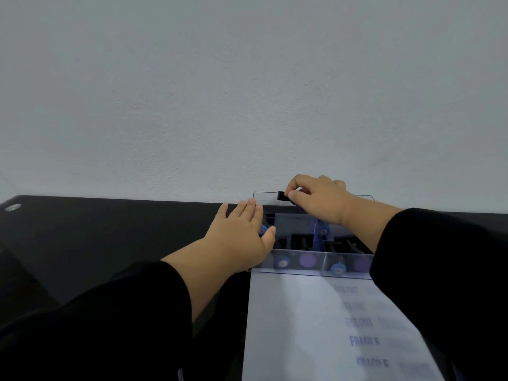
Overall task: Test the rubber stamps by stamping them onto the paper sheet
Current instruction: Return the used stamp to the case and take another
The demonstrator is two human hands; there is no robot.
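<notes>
A clear plastic organiser box (pixel 324 264) stands at the far side of the black table and holds several rubber stamps with blue and purple caps. My right hand (pixel 319 200) hovers over the box's back part and pinches a black rectangular stamp (pixel 283 196) between fingers and thumb. My left hand (pixel 242 229) lies with straight fingers against the box's left side. A white paper sheet (pixel 308 325) lies in front of the box, with several blue "FRAGILE" prints down its right half.
The black table (pixel 110 229) stretches to the left, with a round metal fitting (pixel 12 207) near its far left corner. A plain grey wall (pixel 247 92) rises right behind the table. My black sleeves cover the lower corners of the view.
</notes>
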